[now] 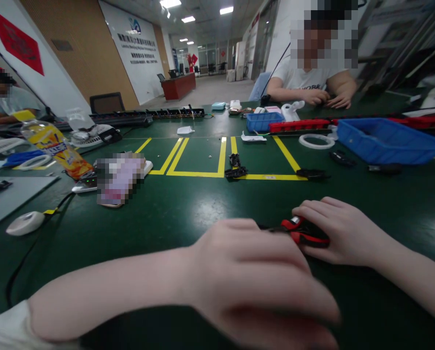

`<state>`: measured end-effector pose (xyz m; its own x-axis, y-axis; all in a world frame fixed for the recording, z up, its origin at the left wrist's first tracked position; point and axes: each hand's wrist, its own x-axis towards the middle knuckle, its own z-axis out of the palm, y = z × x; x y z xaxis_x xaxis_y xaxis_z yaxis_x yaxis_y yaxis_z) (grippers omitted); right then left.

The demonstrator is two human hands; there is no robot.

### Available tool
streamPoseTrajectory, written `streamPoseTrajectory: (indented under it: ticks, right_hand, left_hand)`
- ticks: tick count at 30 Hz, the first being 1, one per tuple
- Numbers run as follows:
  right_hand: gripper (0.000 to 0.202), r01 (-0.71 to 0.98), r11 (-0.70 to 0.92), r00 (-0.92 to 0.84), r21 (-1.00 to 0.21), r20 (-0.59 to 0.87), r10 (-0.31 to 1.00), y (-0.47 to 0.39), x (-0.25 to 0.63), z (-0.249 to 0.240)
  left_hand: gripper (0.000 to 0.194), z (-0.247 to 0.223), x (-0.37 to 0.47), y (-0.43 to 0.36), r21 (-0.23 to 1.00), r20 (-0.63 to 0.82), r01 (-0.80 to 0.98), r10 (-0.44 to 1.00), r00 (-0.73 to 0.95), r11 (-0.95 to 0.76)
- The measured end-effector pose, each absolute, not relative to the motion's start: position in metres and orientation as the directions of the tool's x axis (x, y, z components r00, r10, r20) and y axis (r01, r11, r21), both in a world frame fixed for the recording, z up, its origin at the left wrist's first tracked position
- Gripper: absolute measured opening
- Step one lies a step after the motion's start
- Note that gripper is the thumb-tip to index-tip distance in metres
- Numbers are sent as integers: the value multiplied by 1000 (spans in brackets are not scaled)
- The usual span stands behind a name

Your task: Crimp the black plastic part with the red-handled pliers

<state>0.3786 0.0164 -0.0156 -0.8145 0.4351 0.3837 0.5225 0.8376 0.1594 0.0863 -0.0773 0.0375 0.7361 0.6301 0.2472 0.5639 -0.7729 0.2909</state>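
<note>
My right hand (339, 231) is closed around pliers (310, 239) with red-and-black handles, held just above the green table. Their far end points left and disappears behind my left hand (254, 272). That hand reaches across the foreground, back upward, its fingers bent and smeared by motion; whether anything is inside them is hidden. Beyond the hands, a small black part (235, 167) lies on the yellow tape. Another dark piece (312, 174) rests at the tape's right corner.
To the left are a phone (120, 182), a drink bottle (55, 143) and a white mouse-like object (26, 223). Blue bins (389, 141), a white tape ring (316, 141) and red strips (299, 126) lie farther back. A person (312, 78) sits across the table.
</note>
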Motion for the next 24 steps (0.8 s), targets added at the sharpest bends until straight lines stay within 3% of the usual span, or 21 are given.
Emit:
streamPoseTrajectory:
  ticks: [2,3,6,13,24]
  right_hand:
    - [42,527,833,-816,170,377,439,16,378,-16]
    - [42,530,831,-816,168,370,445,16,378,-16]
    - [42,551,823,-804,137,352,480,15,377,-15]
    - [43,603,796,-760,62,349,549,15,374,-16]
    - [40,623,780,-709,-63,378,596,14,372,-17]
  left_hand:
    - [51,31,91,-50,383,316,488,608,728,-784]
    - [61,25,92,-37,416,329,487,627,706,-768]
    - [81,3,89,-14,390,242,570,678,694,-723]
    - [40,-15,84,-6,285,175,580,636,752,-763]
    - [33,-13,90,-6,313,67,622,670,739,-718]
